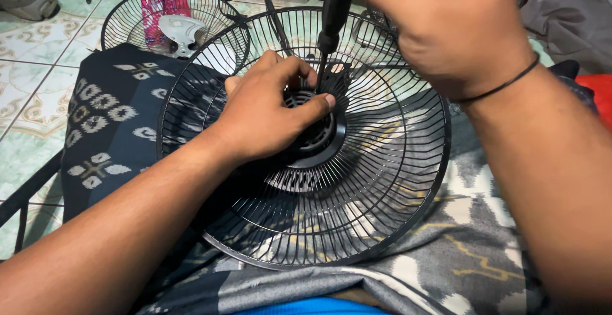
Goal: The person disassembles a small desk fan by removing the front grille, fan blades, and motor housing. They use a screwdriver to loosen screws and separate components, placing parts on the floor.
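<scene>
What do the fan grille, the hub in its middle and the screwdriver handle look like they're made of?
Fan grille: thin wire, probably metal, with a glossy black coat that glints. Hub: moulded black plastic by its slotted vents and dull sheen. Screwdriver: handle looks like matt black plastic or rubber; which one is unclear.

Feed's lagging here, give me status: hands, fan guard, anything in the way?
Left hand grips the hub of the black wire fan guard. Right hand grips a black-handled screwdriver, tip down at hub. Nothing blocking.
</scene>
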